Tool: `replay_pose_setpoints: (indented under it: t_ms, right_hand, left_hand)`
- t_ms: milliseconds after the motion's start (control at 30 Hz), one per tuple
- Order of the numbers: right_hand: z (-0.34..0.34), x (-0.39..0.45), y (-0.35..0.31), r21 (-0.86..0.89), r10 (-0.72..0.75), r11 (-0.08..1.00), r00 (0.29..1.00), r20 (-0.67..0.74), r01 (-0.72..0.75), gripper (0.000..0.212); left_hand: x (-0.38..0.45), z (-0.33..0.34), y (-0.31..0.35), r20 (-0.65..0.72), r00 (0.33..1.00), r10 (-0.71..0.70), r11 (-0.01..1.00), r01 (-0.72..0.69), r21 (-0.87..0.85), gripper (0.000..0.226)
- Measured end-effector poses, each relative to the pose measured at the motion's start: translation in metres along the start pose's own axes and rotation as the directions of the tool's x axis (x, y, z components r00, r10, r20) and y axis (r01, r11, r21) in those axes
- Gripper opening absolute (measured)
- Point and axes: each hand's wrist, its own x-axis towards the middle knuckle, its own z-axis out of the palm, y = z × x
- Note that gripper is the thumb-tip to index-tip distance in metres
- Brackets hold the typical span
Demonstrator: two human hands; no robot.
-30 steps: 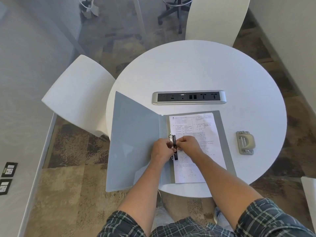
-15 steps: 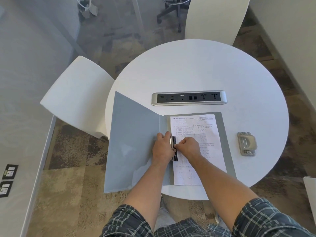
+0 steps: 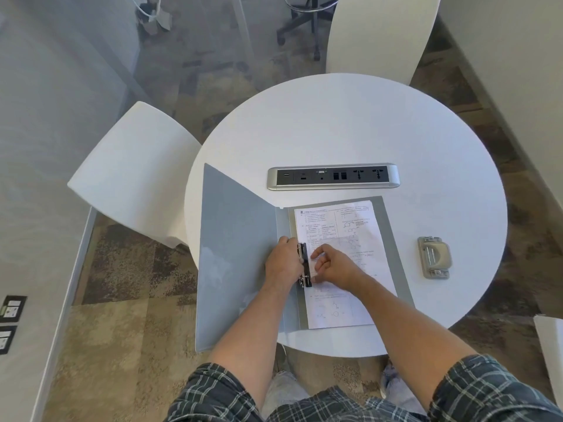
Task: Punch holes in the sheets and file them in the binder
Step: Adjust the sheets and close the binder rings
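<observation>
Open grey binder (image 3: 240, 257) near bench (image 3: 350, 123) edge, printed sheets (image 3: 344, 239) on its rings, left hand (image 3: 281, 264) curled against ring clip (image 3: 304, 264), right hand (image 3: 333, 264) with fingers (image 3: 318, 252) loosely bent over sheets beside it, hole punch (image 3: 434, 257) well right.

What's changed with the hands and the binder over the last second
The right hand has drawn back from the ring clip onto the sheet, its fingers now loosely curled beside the clip instead of pinching at it. The left hand has stayed at the clip's left side. The binder, sheet, hole punch and power strip lie as before.
</observation>
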Motion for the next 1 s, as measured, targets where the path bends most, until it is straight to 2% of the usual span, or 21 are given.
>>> replay_pose_setpoints:
  t_ms: [67, 133, 200, 400, 633, 1000]
  right_hand:
    - [0.003, -0.004, 0.003, -0.107, -0.044, 0.993, 0.999, 0.031, 0.047, 0.055]
    - [0.008, -0.007, 0.006, -0.211, -0.109, 0.972, 0.994, -0.011, 0.104, 0.054]
    - [0.011, -0.008, 0.009, -0.264, -0.175, 0.952, 0.984, -0.044, 0.157, 0.051]
    - [0.013, -0.01, 0.019, -0.374, -0.281, 0.891, 0.96, -0.005, 0.259, 0.054]
    - [0.019, -0.009, 0.02, -0.43, -0.331, 0.856, 0.943, -0.034, 0.285, 0.046]
    - [0.021, -0.006, 0.017, -0.455, -0.322, 0.849, 0.946, -0.041, 0.269, 0.044]
  left_hand:
    - [0.0, -0.003, 0.001, -0.014, 1.0, 0.004, 1.0, -0.004, 0.01, 0.014]
    - [-0.001, -0.006, 0.002, -0.017, 1.0, 0.005, 1.0, -0.005, 0.018, 0.018]
    - [-0.001, -0.006, 0.0, -0.015, 1.0, 0.014, 0.999, -0.014, 0.028, 0.02]
    - [-0.003, -0.004, -0.001, 0.003, 0.999, 0.04, 0.993, -0.04, 0.11, 0.022]
    - [-0.004, -0.007, 0.002, 0.005, 0.999, 0.047, 0.987, -0.047, 0.155, 0.026]
    - [-0.001, -0.006, 0.006, -0.005, 1.0, 0.031, 0.988, -0.029, 0.151, 0.023]
